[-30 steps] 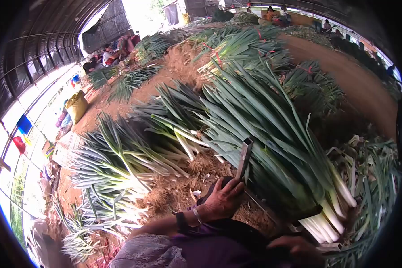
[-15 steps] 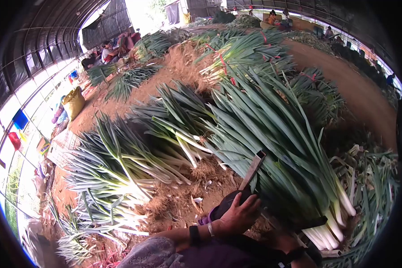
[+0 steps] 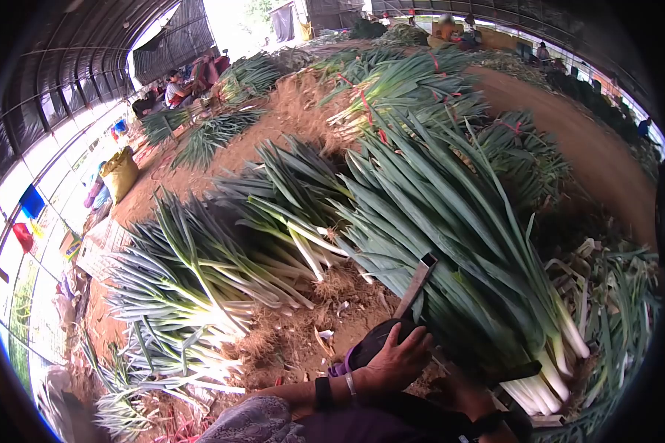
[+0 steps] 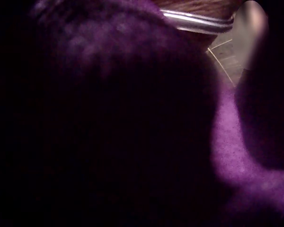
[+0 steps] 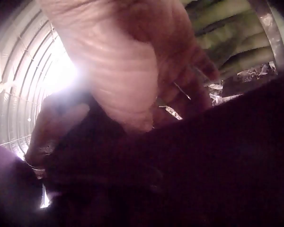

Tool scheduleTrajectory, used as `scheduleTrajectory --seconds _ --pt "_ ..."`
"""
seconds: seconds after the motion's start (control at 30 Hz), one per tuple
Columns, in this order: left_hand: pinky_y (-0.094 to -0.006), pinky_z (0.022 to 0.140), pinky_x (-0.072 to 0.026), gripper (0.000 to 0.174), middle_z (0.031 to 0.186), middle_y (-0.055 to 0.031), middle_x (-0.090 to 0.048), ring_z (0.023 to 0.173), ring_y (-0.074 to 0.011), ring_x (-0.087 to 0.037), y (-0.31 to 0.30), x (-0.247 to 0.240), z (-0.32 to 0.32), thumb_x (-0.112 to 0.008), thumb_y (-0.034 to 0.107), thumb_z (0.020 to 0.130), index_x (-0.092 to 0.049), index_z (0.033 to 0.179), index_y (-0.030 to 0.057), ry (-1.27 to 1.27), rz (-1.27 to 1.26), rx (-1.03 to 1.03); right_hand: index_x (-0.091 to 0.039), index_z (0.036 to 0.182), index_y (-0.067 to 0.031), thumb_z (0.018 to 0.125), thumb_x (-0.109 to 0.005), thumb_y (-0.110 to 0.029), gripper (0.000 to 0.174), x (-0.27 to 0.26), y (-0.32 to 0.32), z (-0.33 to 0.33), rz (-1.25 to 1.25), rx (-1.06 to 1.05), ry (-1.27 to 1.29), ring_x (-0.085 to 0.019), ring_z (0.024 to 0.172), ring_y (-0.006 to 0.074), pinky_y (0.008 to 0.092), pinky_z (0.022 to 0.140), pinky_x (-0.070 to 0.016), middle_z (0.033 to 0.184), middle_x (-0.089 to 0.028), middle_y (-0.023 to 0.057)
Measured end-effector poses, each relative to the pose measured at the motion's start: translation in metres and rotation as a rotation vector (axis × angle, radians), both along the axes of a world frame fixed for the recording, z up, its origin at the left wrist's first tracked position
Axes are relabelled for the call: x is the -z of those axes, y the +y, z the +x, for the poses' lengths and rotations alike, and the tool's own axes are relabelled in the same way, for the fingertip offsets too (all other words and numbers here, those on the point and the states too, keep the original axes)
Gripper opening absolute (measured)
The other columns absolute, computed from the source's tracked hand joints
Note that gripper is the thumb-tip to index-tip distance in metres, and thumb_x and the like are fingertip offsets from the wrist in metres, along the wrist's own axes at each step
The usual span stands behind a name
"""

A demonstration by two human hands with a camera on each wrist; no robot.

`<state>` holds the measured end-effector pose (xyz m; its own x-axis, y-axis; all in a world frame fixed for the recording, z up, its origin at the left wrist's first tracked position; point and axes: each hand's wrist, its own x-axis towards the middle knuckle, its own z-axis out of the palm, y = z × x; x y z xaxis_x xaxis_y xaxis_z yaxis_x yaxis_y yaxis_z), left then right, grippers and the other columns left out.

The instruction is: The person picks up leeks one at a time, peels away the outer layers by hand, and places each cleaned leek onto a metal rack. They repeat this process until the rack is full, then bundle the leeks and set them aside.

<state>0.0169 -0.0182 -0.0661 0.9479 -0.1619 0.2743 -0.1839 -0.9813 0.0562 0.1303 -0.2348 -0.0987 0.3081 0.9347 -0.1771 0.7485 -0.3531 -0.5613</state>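
A large bundle of long green onions (image 3: 451,236) lies with its leaves away from me and its white ends at the lower right. A flat metal bar (image 3: 416,286) stands up against its near left side. My left hand (image 3: 397,363), with a bracelet and a black band at the wrist, rests with fingers extended on a dark rounded thing (image 3: 373,343) edged in purple. Below the bundle, my right hand (image 3: 462,395) reaches in dim and blurred. The right wrist view shows its heel and palm (image 5: 128,71) close up, fingertips partly hidden behind dark cloth; I cannot tell what it holds.
Loose green onions (image 3: 199,273) with roots lie in rows on the soil at the left. Red-tied bundles (image 3: 391,88) sit farther back. Trimmed leaves (image 3: 621,317) are heaped at the right. A yellow sack (image 3: 120,175) stands by the left wall.
My right hand has moved left, nearer my left hand. The left hand sits lower and farther right, its fingers more lifted. The view has shifted slightly; the bundle lies as before.
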Motion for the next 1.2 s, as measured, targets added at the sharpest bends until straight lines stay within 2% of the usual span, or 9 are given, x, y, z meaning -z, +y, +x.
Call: scheduleTrajectory --seconds 0.1,0.27,0.7,0.8,1.0,1.1,1.2 --pt "-0.0634 0.098 -0.0327 0.038 0.135 -0.0171 -0.044 0.132 -0.0331 -0.034 -0.001 0.001 0.002 -0.059 0.029 0.081 -0.059 0.113 0.0093 0.006 0.008 0.008 -0.069 0.107 -0.0138 0.086 -0.062 -0.049 0.042 0.019 -0.007 0.000 0.040 0.036 0.003 -0.064 0.089 0.0341 0.0444 0.079 -0.0504 0.101 -0.066 0.0163" --pt "-0.0650 0.098 -0.0322 0.036 0.136 -0.0176 -0.043 0.133 -0.0343 -0.032 -0.004 0.008 0.004 -0.058 0.028 0.081 -0.060 0.111 0.0093 0.018 0.002 0.022 -0.069 0.108 -0.0134 0.085 -0.062 -0.049 0.043 0.037 -0.007 0.006 -0.012 -0.019 0.060 -0.064 0.089 0.0354 0.0445 0.079 -0.0504 0.097 -0.067 0.0174" --pt "-0.0638 0.098 -0.0325 0.037 0.135 -0.0165 -0.044 0.132 -0.0332 -0.034 -0.004 0.000 0.004 -0.058 0.028 0.081 -0.060 0.113 0.0107 0.011 0.010 0.009 -0.069 0.108 -0.0164 0.085 -0.061 -0.050 0.042 0.014 -0.003 0.005 -0.073 -0.022 -0.017 -0.065 0.090 0.0354 0.0449 0.079 -0.0505 0.098 -0.067 0.0172" --pt "-0.0635 0.098 -0.0321 0.037 0.135 -0.0166 -0.044 0.132 -0.0333 -0.035 -0.004 -0.001 0.004 -0.058 0.029 0.081 -0.060 0.114 0.0107 0.016 0.019 0.011 -0.069 0.108 -0.0189 0.084 -0.061 -0.052 0.042 0.018 -0.009 -0.001 -0.065 0.082 -0.082 -0.064 0.090 0.0356 0.0450 0.080 -0.0505 0.100 -0.067 0.0164" --pt "-0.0635 0.099 -0.0315 0.039 0.135 -0.0167 -0.045 0.131 -0.0337 -0.035 -0.004 -0.001 0.004 -0.057 0.030 0.081 -0.059 0.115 0.0100 0.019 0.033 0.014 -0.069 0.106 -0.0201 0.083 -0.062 -0.054 0.042 0.028 -0.011 0.003 0.070 0.028 -0.158 -0.064 0.091 0.0344 0.0448 0.080 -0.0507 0.098 -0.066 0.0140" --pt "-0.0638 0.098 -0.0319 0.040 0.134 -0.0171 -0.044 0.132 -0.0340 -0.035 -0.004 -0.001 0.004 -0.057 0.030 0.082 -0.058 0.116 0.0095 0.034 0.034 0.017 -0.069 0.105 -0.0199 0.083 -0.062 -0.054 0.041 0.023 -0.011 0.002 -0.007 0.056 -0.087 -0.064 0.091 0.0340 0.0446 0.081 -0.0505 0.098 -0.066 0.0136" --pt "-0.0642 0.097 -0.0326 0.041 0.135 -0.0175 -0.044 0.132 -0.0345 -0.034 -0.004 -0.002 0.003 -0.057 0.030 0.082 -0.058 0.117 0.0092 0.038 0.042 0.020 -0.069 0.105 -0.0201 0.083 -0.062 -0.054 0.041 0.026 -0.012 0.003 0.007 0.029 -0.140 -0.064 0.091 0.0336 0.0446 0.081 -0.0507 0.097 -0.066 0.0132"
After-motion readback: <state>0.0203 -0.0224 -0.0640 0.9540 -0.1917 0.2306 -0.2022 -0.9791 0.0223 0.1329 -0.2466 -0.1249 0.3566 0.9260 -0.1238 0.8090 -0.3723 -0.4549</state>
